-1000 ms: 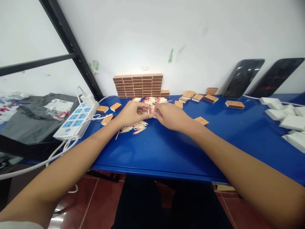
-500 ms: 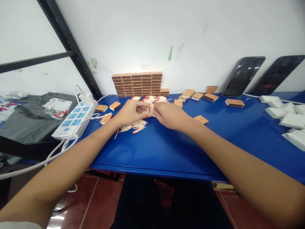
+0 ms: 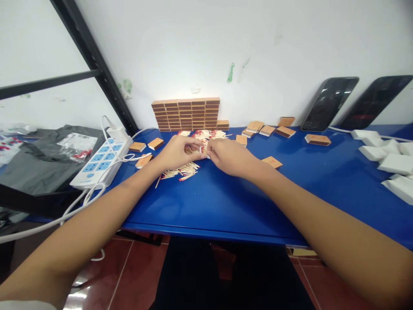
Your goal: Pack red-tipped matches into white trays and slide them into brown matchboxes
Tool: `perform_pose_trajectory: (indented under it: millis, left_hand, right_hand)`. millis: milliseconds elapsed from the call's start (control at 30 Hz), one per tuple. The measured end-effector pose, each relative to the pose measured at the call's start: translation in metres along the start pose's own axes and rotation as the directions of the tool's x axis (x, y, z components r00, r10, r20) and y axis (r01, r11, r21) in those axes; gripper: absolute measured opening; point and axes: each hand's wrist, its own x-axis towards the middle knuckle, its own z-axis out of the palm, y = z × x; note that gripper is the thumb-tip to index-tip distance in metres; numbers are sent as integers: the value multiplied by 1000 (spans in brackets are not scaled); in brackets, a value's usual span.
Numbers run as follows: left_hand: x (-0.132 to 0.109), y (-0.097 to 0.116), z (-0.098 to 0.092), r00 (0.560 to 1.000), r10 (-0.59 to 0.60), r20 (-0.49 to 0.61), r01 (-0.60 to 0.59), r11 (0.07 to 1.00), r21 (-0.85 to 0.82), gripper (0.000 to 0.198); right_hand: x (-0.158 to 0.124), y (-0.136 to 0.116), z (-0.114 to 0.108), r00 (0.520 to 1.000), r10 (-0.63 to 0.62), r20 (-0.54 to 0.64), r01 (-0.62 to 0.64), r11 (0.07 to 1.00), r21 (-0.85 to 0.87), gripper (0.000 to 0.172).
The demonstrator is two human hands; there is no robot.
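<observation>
My left hand (image 3: 180,151) grips a small white matchbox tray (image 3: 200,149) between thumb and fingers; red match heads show inside it. Against the tray's right end, my right hand (image 3: 230,156) is closed with its fingertips pressed together. What those fingertips hold, if anything, is hidden behind the knuckles. Loose matches (image 3: 188,171) with red heads lie in a heap under and in front of the left hand. More matches (image 3: 213,134) are piled just behind both hands. Most of the tray is covered by my fingers.
A stack of matchboxes (image 3: 185,115) stands against the wall. Single matchboxes (image 3: 272,162) lie on both sides of the blue table (image 3: 226,206). A power strip (image 3: 102,160) with white cables is at left. Two phones (image 3: 331,103) lean at right, near white trays (image 3: 398,163).
</observation>
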Motion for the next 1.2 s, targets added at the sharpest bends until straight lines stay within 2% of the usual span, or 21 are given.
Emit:
perform_pose_trajectory:
  millis: [267,1200]
  left_hand:
    - [0,-5,1,1000,28,-3,-28,1000,-14,35]
    - [0,-1,0,1000,24,3,-24,999,20,33]
  right_hand:
    - [-1,-1,-1,1000,-7,3,7,999,-31,26]
    - [-2,-2,-1,1000,-21,15,22,996,-91,28]
